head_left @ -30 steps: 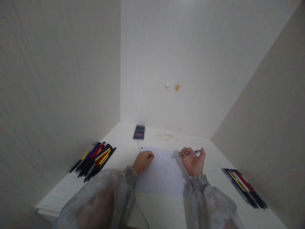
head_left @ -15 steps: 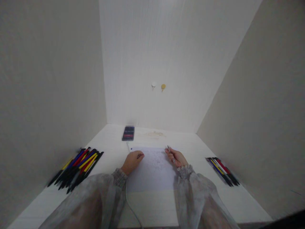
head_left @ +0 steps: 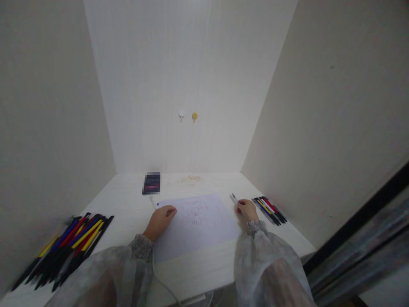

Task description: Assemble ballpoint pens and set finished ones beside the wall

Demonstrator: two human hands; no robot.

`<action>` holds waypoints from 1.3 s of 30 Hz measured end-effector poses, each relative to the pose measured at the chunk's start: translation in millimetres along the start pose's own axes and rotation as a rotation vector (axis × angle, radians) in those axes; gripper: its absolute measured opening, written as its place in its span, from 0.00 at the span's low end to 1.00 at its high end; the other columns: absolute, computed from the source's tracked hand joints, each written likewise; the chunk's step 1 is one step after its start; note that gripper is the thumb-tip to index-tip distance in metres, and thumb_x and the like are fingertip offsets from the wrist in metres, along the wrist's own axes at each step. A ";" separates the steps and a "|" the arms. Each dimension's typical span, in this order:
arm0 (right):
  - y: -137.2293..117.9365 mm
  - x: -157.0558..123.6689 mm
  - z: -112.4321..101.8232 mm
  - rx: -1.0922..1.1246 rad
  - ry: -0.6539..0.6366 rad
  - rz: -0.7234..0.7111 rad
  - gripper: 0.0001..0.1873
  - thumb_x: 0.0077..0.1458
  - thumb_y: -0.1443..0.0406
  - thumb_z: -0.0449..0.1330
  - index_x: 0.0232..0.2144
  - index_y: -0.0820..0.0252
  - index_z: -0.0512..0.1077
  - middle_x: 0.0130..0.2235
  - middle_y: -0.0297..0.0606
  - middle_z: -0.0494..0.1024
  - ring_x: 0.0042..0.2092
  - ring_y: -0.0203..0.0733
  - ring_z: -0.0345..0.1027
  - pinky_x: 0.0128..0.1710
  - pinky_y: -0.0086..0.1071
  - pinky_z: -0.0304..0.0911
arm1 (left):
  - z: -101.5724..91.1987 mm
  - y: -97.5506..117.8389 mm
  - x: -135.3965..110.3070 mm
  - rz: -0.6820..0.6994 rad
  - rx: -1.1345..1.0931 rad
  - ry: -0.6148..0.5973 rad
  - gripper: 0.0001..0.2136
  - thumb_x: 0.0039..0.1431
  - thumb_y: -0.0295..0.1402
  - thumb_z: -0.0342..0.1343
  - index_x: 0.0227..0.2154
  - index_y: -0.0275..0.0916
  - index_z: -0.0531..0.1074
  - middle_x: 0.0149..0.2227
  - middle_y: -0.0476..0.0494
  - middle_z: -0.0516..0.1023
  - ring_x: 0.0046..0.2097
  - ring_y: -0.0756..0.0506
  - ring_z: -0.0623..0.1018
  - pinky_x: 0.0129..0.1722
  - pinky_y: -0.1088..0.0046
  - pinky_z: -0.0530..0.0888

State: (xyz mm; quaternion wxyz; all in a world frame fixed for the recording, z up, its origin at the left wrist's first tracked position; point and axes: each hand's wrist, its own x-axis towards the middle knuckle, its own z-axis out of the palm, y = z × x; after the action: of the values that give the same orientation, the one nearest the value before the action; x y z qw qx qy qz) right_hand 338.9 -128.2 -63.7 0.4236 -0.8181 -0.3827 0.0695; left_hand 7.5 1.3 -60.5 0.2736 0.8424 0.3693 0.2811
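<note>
A pale sheet (head_left: 204,236) with small scribbled marks at its middle lies flat on the table. My left hand (head_left: 160,221) rests on its left edge, fingers curled in and closed, with nothing visible in them. Off the sheet's right side, my right hand (head_left: 248,209) pinches a slim pale pen (head_left: 234,198) whose dark tip points away to the far left. To the right of that hand lies a row of pens (head_left: 270,210) in yellow, blue, white, red and black.
A heap of coloured pens (head_left: 72,247) lies at the left. A dark pixelated object (head_left: 151,183) sits at the back. A white cable (head_left: 164,285) runs off the front edge. Two small hooks, one white (head_left: 181,114) and one gold (head_left: 194,116), are on the back wall. Walls stand on three sides.
My right hand has moved right with the pen, from over the sheet's edge toward the row of pens. The view has turned right. My left hand stays at the sheet's left edge.
</note>
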 end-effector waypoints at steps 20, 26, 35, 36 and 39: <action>32.9 -16.8 -50.2 -0.933 0.175 0.043 0.15 0.49 0.73 0.46 0.31 0.67 0.72 0.36 0.53 0.71 0.40 0.49 0.65 0.36 0.38 0.56 | -0.2 1.2 -1.0 0.032 -0.022 -0.007 0.14 0.50 0.39 0.43 0.28 0.38 0.71 0.30 0.46 0.75 0.34 0.46 0.72 0.35 0.73 0.66; 31.7 -17.0 -50.6 -1.000 0.207 0.047 0.16 0.51 0.73 0.44 0.32 0.67 0.71 0.36 0.52 0.71 0.40 0.48 0.65 0.36 0.37 0.56 | 0.8 -0.1 -2.1 0.026 -0.046 -0.014 0.14 0.50 0.39 0.43 0.28 0.38 0.71 0.30 0.46 0.75 0.34 0.46 0.72 0.35 0.72 0.66; 27.6 -20.5 -47.4 -0.948 0.328 -0.035 0.15 0.50 0.74 0.45 0.30 0.67 0.71 0.33 0.53 0.71 0.38 0.50 0.65 0.34 0.39 0.53 | -2.1 4.6 -4.5 0.035 -0.050 -0.004 0.13 0.51 0.37 0.43 0.27 0.38 0.70 0.29 0.47 0.75 0.33 0.47 0.72 0.35 0.72 0.67; 23.3 -20.9 -46.7 -0.935 0.337 -0.058 0.14 0.50 0.73 0.45 0.30 0.67 0.71 0.33 0.53 0.71 0.38 0.50 0.65 0.34 0.39 0.53 | -1.9 4.5 -4.7 0.040 -0.052 0.008 0.13 0.51 0.37 0.43 0.28 0.38 0.70 0.29 0.47 0.75 0.33 0.47 0.73 0.36 0.72 0.67; -1.3 -22.4 -42.5 -0.880 0.332 -0.169 0.12 0.50 0.70 0.48 0.28 0.67 0.71 0.32 0.51 0.71 0.37 0.48 0.64 0.34 0.37 0.52 | -0.7 2.6 -5.2 0.057 -0.074 0.074 0.13 0.52 0.38 0.43 0.29 0.38 0.71 0.31 0.46 0.75 0.35 0.47 0.73 0.37 0.72 0.67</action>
State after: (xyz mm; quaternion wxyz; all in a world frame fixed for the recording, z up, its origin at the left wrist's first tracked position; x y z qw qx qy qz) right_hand 341.1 -170.2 -40.6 0.0964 -0.8858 -0.3682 -0.2655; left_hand 5.3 -4.0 -59.7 0.2828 0.8308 0.3444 0.3334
